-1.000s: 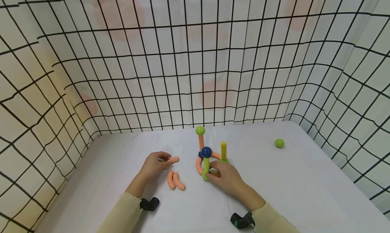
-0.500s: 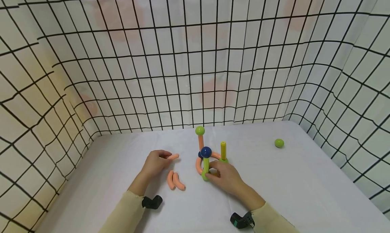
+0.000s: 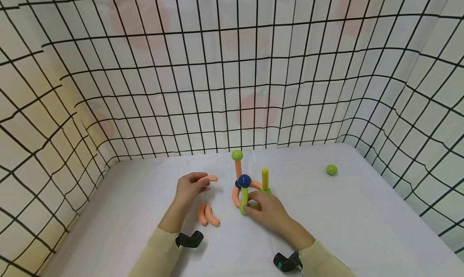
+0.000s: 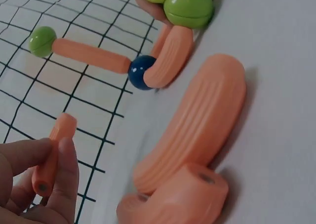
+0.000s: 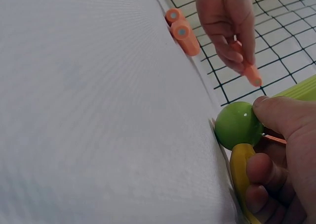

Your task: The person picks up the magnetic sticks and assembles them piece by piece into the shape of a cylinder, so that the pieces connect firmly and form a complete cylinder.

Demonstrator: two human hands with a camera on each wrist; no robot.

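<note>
My left hand [image 3: 188,190] pinches an orange curved magnetic rod [image 4: 66,124] between thumb and fingers, raised above the white table. To its right stands a ball-and-rod construction, ringed at the base by orange curved rods [image 3: 236,197] and a yellow curved rod [image 5: 240,164]. My right hand [image 3: 270,210] grips this base, thumb on the near green ball [image 5: 237,125] and fingers against the yellow rod. From that ball rises a light green rod [image 3: 245,196] topped by a blue ball [image 3: 244,181]. Behind, an orange straight rod [image 3: 238,169] carries another green ball [image 3: 237,155].
Two loose orange curved rods [image 3: 212,216] lie side by side, nearer me than the left hand. A yellow rod [image 3: 265,178] stands upright on the construction's right. One loose green ball [image 3: 331,170] sits at the far right. Black grid netting [image 3: 250,71] surrounds the back and sides.
My left hand has lifted the orange curved rod and moved it slightly away from me and to the right, turning it more level. The right hand keeps its hold on the construction.
</note>
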